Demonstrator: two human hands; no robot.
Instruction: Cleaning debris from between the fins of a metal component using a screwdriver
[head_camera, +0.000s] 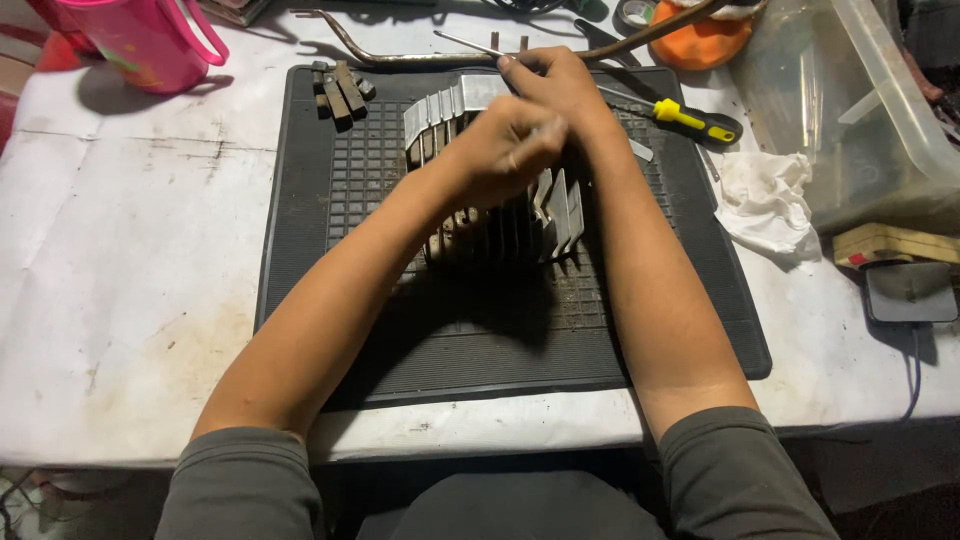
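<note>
Both hands meet over a finned metal engine block (500, 215) that sits near the middle of a black rubber mat (330, 300). The left hand (505, 150) lies on top of the block with its fingers curled down around the upper fins, gripping it. The right hand (555, 85) is just beyond the left and touching it, pinched around a thin metal rod (470, 43) at the block's far edge.

The rod's long axis runs up and to the left from the right hand's fingertips, its free end pointing toward the far left of the table. The block's fins stand on edge in a row; that row runs from under the left hand toward the person, leaning slightly to the right. Exactly where the rod's other end meets the block is hidden by the hands.

To the right of the right hand, a screwdriver with a yellow and black handle (695, 120) lies on the mat's edge, and further right is a crumpled white rag (765, 195) beside a clear plastic bin (860, 110). To the left of the left hand, some small dark metal pieces (340, 88) rest on the mat's far corner. Well off to the left stands a pink jug (145, 40).
</note>
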